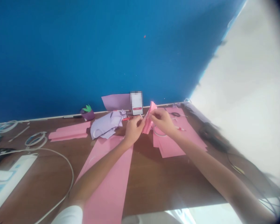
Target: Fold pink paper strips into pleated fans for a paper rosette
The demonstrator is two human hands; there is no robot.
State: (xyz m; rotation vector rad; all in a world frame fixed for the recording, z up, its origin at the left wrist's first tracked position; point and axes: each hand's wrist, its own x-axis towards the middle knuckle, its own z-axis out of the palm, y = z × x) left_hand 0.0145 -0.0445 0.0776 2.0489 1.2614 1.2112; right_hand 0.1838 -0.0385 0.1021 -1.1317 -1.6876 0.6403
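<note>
A pleated strip of pink paper (150, 115) is held up over the table between my two hands. My left hand (134, 128) has thumb and finger pinched at the paper's left side. At its right side, the fingers of my right hand (162, 120) close on the upper folds. Flat pink sheets (177, 141) lie beneath my right hand, with scissors (175, 114) and a red-and-white pen-like item (180, 128) on them. Under my left forearm stretches a long pink sheet (112, 174). Crumpled purple paper (107, 124) rests left of my left hand.
A phone (136, 102) leans upright against the blue wall, beside a purple sheet (115, 102). Folded pink paper (70, 131) and a small purple pot with green paper leaves (88, 112) lie left. A white power strip (12, 182) and looping cable (71, 169) occupy the left side.
</note>
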